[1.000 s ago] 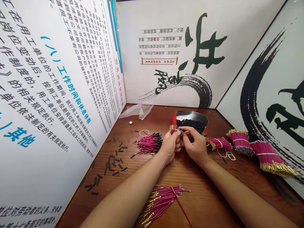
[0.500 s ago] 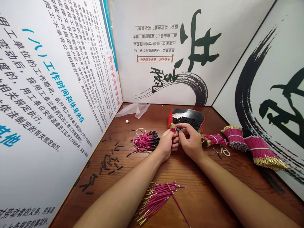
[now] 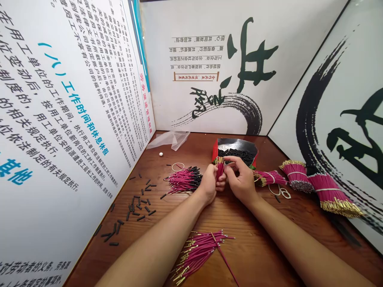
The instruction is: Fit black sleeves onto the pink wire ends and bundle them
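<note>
My left hand (image 3: 210, 185) is wrapped round a bundle of magenta wires (image 3: 220, 169), its gold terminal ends pointing up and away. Close against the bundle's right side, my right hand (image 3: 241, 179) has its thumb and index finger bent together. Whatever lies between those fingertips is too small or hidden to make out. Just behind both hands stands an open red and black box (image 3: 255, 153) holding many short black sleeves (image 3: 236, 154). A pile of magenta wires with black sleeved ends (image 3: 184, 179) lies left of my left hand. Between my forearms rest loose magenta wires (image 3: 200, 253).
Several black sleeves (image 3: 137, 203) lie scattered at the left on the wooden table (image 3: 239, 235). Tied wire bundles (image 3: 335, 195) sit at the right, near white rings (image 3: 285, 193). A clear plastic bag (image 3: 172, 140) lies at the back. Printed panels (image 3: 203, 24) enclose the table.
The bundle in my left hand shows more upright, with more of its wires visible. A small dark piece seen at my right fingertips no longer shows. The view has shifted slightly.
</note>
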A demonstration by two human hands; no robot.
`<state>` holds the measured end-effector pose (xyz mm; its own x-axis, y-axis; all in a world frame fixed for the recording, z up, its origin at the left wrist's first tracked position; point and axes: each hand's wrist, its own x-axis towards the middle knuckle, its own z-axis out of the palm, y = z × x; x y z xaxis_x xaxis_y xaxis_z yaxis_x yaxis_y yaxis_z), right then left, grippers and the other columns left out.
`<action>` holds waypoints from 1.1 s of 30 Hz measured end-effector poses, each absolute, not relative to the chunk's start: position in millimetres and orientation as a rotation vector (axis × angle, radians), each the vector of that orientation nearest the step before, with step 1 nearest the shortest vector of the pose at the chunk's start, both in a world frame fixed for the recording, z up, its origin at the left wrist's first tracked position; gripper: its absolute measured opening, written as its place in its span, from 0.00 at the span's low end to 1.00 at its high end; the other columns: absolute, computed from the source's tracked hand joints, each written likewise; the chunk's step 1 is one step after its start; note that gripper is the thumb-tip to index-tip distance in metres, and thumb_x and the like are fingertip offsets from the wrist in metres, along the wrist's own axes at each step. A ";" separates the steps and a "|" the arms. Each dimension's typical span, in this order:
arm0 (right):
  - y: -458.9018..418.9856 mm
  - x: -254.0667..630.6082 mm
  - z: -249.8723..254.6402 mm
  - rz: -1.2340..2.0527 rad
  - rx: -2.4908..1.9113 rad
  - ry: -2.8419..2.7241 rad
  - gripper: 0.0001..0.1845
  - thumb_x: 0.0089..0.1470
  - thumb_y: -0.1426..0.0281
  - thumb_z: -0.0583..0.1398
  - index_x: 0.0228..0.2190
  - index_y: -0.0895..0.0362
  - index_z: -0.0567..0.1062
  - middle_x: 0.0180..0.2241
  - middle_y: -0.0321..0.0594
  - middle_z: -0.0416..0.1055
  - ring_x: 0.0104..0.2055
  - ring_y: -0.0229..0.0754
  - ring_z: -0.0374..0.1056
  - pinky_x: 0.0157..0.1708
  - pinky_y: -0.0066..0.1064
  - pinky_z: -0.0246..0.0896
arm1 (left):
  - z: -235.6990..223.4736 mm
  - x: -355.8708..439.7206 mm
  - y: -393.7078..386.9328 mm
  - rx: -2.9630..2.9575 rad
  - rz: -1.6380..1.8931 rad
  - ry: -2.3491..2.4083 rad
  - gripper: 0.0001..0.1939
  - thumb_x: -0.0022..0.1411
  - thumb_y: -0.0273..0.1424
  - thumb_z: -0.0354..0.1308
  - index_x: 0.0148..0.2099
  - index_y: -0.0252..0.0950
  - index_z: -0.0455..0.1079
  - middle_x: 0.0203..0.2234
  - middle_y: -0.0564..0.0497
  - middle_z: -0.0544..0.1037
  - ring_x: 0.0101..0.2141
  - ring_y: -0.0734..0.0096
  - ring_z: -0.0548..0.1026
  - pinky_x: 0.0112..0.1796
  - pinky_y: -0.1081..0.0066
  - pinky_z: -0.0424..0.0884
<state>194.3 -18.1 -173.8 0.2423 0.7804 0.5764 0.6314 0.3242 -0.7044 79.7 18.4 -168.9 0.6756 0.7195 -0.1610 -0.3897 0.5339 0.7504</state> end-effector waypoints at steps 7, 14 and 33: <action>-17.1 194.1 -174.5 0.148 -1.347 -1.503 0.20 0.59 0.69 0.55 0.52 0.55 0.72 0.37 0.40 0.74 0.28 0.38 0.68 0.32 0.34 0.67 | -170.2 81.6 18.3 0.746 0.712 0.468 0.09 0.56 0.35 0.44 0.27 0.36 0.57 0.18 0.57 0.54 0.16 0.81 0.49 0.18 0.79 0.42; -15.3 194.8 -174.1 0.104 -1.255 -1.561 0.19 0.60 0.71 0.54 0.51 0.54 0.72 0.45 0.44 0.73 0.41 0.43 0.70 0.34 0.34 0.67 | -169.8 82.0 14.9 0.738 0.772 0.449 0.08 0.51 0.34 0.53 0.31 0.37 0.57 0.19 0.59 0.54 0.17 0.81 0.50 0.18 0.81 0.45; -18.4 200.5 -142.3 -0.086 -1.383 -1.576 0.15 0.57 0.71 0.53 0.44 0.56 0.74 0.39 0.43 0.73 0.37 0.43 0.68 0.35 0.34 0.63 | -168.4 79.5 14.3 0.753 0.852 0.503 0.12 0.54 0.33 0.57 0.35 0.40 0.54 0.18 0.63 0.54 0.14 0.85 0.47 0.17 0.81 0.41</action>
